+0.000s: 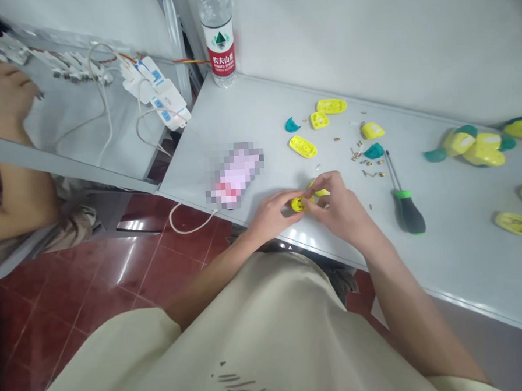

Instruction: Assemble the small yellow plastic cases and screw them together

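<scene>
A Nongfu Spring water bottle (pixel 217 37) stands at the far corner of your worktop (pixel 461 266), a blurred phone (pixel 235 175) trails its white cable (pixel 188 222) over the edge, a green-and-black screwdriver (pixel 408 211) lies to your right, and white power strips (pixel 154 90) sit on the neighbouring bench (pixel 64 106).

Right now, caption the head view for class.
Left hand and right hand hold a small yellow plastic part near a screwdriver.

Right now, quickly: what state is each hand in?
Left hand: closed, pinching a small yellow plastic part.
Right hand: closed on a yellow plastic piece; cannot tell whether it is the same part.
</scene>
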Tool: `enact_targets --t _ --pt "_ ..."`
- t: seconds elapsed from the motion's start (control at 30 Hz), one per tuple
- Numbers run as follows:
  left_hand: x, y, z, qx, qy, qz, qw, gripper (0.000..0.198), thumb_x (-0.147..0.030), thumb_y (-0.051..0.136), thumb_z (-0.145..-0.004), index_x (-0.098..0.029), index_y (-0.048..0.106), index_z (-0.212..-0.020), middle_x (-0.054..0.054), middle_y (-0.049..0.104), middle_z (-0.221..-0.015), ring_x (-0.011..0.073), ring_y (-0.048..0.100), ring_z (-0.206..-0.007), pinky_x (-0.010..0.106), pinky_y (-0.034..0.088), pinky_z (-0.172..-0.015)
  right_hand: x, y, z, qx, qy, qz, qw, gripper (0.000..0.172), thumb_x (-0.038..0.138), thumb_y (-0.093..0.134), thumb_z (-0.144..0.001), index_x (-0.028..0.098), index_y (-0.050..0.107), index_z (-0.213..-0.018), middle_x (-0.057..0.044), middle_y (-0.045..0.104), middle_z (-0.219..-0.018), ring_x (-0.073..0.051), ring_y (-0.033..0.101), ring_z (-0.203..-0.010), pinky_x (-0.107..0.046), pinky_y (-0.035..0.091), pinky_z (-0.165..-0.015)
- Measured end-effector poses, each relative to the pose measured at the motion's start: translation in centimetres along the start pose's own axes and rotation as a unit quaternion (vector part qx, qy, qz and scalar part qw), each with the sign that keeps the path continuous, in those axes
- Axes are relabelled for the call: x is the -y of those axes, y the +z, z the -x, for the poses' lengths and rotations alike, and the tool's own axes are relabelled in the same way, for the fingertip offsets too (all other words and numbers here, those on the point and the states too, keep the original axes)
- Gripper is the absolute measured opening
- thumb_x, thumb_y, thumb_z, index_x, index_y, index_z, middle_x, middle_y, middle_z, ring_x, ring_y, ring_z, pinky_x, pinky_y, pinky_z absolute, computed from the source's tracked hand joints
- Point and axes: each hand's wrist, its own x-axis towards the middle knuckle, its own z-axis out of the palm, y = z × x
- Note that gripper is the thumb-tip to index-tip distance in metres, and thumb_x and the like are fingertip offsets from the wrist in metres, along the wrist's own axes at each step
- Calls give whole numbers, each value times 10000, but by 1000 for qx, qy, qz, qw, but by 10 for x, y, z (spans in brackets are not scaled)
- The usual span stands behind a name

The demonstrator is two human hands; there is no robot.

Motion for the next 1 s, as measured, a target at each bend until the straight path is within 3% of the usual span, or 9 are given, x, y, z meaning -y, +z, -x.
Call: enact_targets --t 0.4,1.0 --pt "0 2 2 5 5 -10 1000 400 -102 678 -812 -208 662 -1197 56 718 -1210 175 681 -1106 318 531 -1013 20 3 -12 -10 43 161 986 313 262 594 -737 246 397 -980 -63 706 -881 -209 597 -634 -326 413 -613" --pt "0 0 1 7 -29 -11 999 399 -99 737 -750 -198 690 -1134 55 741 -1164 186 700 -1077 324 540 -997 10 12 -8 -22 -10 137 990 328 283 551 -766 253 311 -988 -30 633 -820 -192 585 -605 -293 409 -584"
